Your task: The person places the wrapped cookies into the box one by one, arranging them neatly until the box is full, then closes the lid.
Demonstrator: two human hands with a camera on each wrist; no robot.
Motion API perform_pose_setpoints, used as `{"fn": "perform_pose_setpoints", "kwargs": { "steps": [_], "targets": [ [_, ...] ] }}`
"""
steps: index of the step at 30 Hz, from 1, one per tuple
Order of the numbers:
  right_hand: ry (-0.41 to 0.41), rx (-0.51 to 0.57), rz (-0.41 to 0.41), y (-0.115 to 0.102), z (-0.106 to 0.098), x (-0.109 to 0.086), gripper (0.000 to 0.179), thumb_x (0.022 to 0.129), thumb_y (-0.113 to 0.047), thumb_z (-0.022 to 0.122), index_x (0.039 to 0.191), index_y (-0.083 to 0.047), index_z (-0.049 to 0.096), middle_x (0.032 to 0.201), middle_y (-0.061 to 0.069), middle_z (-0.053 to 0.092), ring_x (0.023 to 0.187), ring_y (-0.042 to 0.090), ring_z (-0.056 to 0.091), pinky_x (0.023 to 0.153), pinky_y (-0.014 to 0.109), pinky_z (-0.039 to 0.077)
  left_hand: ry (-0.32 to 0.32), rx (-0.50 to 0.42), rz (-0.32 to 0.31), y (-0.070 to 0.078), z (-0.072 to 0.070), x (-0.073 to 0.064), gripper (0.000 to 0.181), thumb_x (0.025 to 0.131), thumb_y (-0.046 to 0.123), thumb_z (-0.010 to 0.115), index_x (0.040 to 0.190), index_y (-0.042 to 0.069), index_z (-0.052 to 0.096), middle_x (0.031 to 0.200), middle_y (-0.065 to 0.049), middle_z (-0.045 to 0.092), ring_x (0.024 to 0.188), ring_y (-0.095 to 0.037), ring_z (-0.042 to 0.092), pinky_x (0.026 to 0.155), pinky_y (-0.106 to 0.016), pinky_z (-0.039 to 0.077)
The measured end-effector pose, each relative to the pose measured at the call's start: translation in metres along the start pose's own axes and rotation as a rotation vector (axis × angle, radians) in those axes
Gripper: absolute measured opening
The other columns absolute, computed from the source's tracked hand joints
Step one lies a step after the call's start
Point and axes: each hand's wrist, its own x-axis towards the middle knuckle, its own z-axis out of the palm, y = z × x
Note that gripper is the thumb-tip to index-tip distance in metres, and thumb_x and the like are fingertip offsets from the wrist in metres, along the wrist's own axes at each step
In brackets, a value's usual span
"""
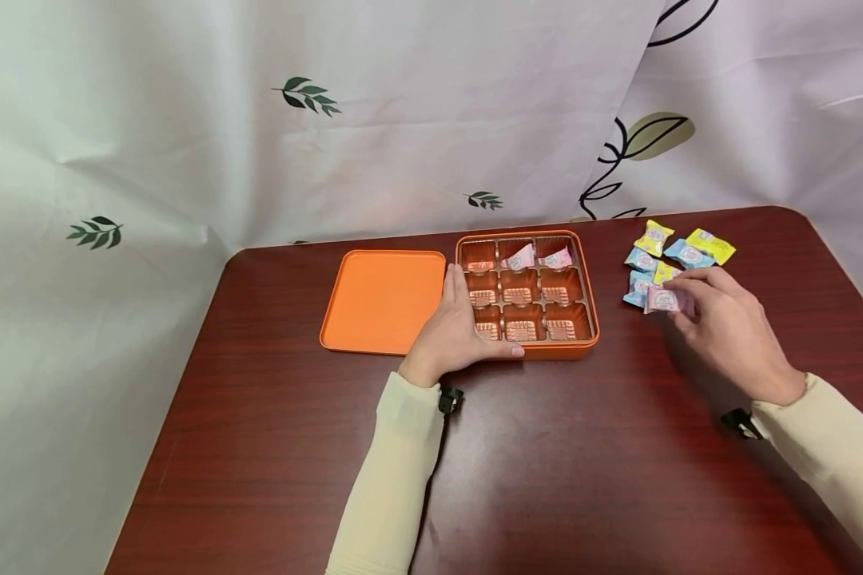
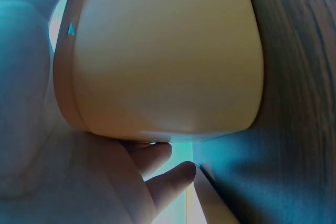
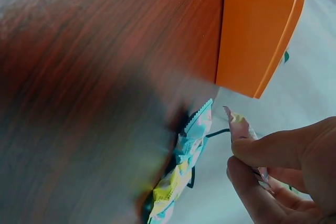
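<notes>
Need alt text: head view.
The right hand pinches a pink candy beside blue and yellow candies. The left hand touches an open orange box, two pink candies in its back row. Its lid lies left on the table.

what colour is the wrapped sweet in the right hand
Mostly pale pink; the small wrapped sweet shows best in the head view.

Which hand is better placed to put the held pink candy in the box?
Probably the right hand: it pinches the pink candy between thumb and fingers, while the left hand rests against the box.
</notes>
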Motion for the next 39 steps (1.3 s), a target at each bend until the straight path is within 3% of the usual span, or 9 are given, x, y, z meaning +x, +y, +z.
{"fn": "perform_pose_setpoints", "kwargs": {
  "steps": [9,17,27,39],
  "targets": [
    [0.043,0.021,0.006,-0.003,-0.001,0.003,0.036,0.070,0.013,0.077,0.105,0.007,0.069,0.105,0.019,0.062,0.082,0.022,0.049,0.066,0.024,0.031,0.000,-0.002,0.002,0.001,-0.001,-0.001,0.152,0.064,0.070,0.084,0.158,0.007,-0.017,0.167,-0.010,-0.020,0.153,-0.018,0.001,0.113,-0.035,0.035],
    [0.043,0.023,-0.015,-0.007,-0.001,0.008,0.037,0.072,0.011,0.079,0.108,0.006,0.069,0.101,0.018,0.061,0.082,0.022,0.049,0.066,0.024,0.032,0.005,-0.008,0.002,0.000,-0.001,-0.001,0.152,0.063,0.071,0.084,0.158,0.007,-0.017,0.167,-0.009,-0.021,0.153,-0.018,0.002,0.113,-0.035,0.036],
    [0.037,0.038,0.014,-0.010,-0.002,0.012,0.040,0.073,0.009,0.082,0.110,0.007,0.069,0.102,0.019,0.061,0.080,0.024,0.050,0.066,0.022,0.031,0.002,-0.003,0.007,0.000,-0.001,-0.001,0.152,0.064,0.072,0.083,0.158,0.007,-0.018,0.166,-0.010,-0.021,0.153,-0.019,0.003,0.110,-0.035,0.039],
    [0.069,0.077,0.007,-0.023,0.004,0.020,0.040,0.076,0.010,0.077,0.115,0.004,0.069,0.099,0.018,0.061,0.078,0.021,0.048,0.065,0.023,0.031,0.000,-0.002,0.008,0.000,-0.002,-0.001,0.152,0.064,0.072,0.083,0.158,0.007,-0.018,0.167,-0.010,-0.020,0.153,-0.018,0.001,0.111,-0.035,0.037]
  ]
}}
